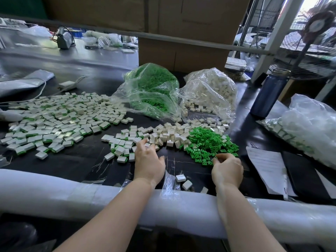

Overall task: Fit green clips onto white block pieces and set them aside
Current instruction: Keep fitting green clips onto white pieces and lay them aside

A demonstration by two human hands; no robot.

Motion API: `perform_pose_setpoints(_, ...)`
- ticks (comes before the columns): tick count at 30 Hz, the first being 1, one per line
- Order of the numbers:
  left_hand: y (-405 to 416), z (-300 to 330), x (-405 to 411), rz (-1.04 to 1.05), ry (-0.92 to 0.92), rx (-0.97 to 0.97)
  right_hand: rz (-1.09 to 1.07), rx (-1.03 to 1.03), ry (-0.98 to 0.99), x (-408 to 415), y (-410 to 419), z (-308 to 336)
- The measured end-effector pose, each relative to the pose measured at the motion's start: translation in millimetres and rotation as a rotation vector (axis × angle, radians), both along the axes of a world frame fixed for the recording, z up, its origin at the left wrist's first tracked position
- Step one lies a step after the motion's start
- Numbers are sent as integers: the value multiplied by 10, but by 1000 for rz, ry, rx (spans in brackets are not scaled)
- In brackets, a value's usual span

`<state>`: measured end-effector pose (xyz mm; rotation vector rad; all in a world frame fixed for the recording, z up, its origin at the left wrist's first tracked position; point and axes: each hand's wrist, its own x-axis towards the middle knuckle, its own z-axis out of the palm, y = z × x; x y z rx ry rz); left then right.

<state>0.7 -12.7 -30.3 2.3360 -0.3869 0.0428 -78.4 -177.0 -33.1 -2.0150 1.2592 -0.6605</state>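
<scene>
Fingers of our right hand point(227, 170) curl together at the near edge of the loose green clips point(211, 144), the tips pinching at one small clip; we cannot tell whether it is lifted clear of the heap. Our left hand point(149, 160) reaches into the white block pieces point(169, 135), fingers bent, tips touching the blocks, and we cannot tell if its grip has closed on one.

Clips are small, matte, bright green plastic with prongs, piled in a low mound. Blocks are squat, smooth, off-white plastic cuboids, scattered just left of the clips and touching them. Finished pieces point(54, 120), white with a green rim showing, spread in a wide flat layer to the left on the glossy black worktop point(87, 160). Three stray blocks point(183, 180) lie near our wrists.

Behind stand two crinkled clear plastic bags, one of green clips point(154, 88), one of white blocks point(212, 90). A dark blue bottle point(269, 93) stands at right, beside another filled bag point(309, 128) and paper sheets point(267, 170). A padded white rail point(72, 193) runs under our forearms.
</scene>
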Motion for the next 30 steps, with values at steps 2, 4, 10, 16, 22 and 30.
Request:
perform_pose_setpoints(2,-2,1,-11,-14,-43,6,-2,12,-37,-5,6,2)
perform_pose_setpoints(4,-9,1,-20,-40,-101,0,-4,16,-84,-10,13,10)
perform_pose_setpoints(10,-32,-49,-21,-158,-175,125,32,-8,-182,-30,73,60)
perform_pose_setpoints(16,-120,-89,30,-317,-159,309,217,-146,-200,-14,170,75)
perform_pose_setpoints(22,-174,-126,65,-354,-69,440,271,-194,-197,-2,179,53)
perform_pose_setpoints(30,-146,-101,49,-308,-164,362,291,-191,-209,9,187,39)
